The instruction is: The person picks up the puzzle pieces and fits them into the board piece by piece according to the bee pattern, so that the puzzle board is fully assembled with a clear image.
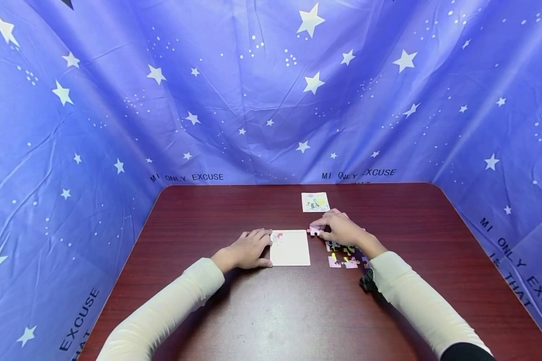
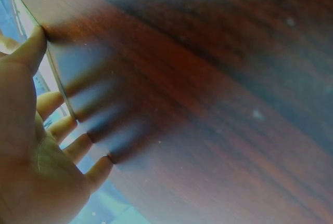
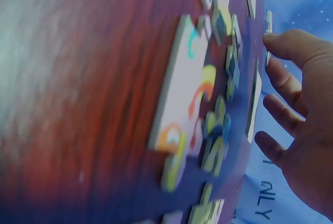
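Note:
A flat white square board lies near the middle of the table, with a small pink-and-red patch in its far left corner. My left hand rests along the board's left edge, fingers spread and fairly straight, the thumb at the near corner. Just beyond the board's far right corner, my right hand pinches a pink jigsaw piece between thumb and fingers. Several loose jigsaw pieces, pink, yellow and dark, lie beneath and in front of the right wrist. In the right wrist view, a white piece with orange markings shows large.
A square picture card with a yellow-and-black figure lies farther back, beyond the right hand. The dark red wooden table ends at a blue star-patterned curtain. A black device sits under the right wrist.

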`<state>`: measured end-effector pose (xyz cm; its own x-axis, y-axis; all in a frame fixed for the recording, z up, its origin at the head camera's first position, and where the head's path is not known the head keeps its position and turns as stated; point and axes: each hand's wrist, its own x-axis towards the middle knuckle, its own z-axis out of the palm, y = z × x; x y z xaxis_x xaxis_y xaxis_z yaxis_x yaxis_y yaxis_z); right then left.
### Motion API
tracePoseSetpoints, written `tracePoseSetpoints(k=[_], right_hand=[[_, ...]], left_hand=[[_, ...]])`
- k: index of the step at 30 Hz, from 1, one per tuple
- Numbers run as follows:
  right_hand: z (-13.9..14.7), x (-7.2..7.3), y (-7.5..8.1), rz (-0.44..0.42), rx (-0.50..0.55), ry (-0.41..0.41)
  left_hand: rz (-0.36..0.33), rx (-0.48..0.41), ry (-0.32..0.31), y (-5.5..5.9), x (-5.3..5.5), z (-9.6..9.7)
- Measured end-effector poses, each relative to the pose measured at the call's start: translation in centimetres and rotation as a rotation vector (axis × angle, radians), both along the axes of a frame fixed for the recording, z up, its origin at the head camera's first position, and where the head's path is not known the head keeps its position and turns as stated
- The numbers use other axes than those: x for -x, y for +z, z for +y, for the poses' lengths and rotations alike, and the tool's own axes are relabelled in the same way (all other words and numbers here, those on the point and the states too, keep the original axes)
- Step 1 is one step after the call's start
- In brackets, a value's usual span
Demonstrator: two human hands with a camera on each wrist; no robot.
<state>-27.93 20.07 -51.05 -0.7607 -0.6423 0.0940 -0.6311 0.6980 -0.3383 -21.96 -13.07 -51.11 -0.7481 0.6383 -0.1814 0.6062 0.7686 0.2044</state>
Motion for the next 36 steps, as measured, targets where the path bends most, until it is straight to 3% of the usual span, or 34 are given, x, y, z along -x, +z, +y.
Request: tracePoseSetpoints(k=[12,19,36], right_hand=[[-2.8,-0.1,-0.1,0.015,-0.020,0.060],[-4.3,-0.4,0.2,-0.014,-0.027,0.071],[-6.6,-0.4,-0.2,0.023,-0.049,0.101]], left_hand=[[-0.002,0.006,0.000,-0.1,0.0,0.0],[0.002,0.009,0.003,-0.1,0.0,0.0],[0.010,0.020,-0.002,-0.1,0.1,0.0]])
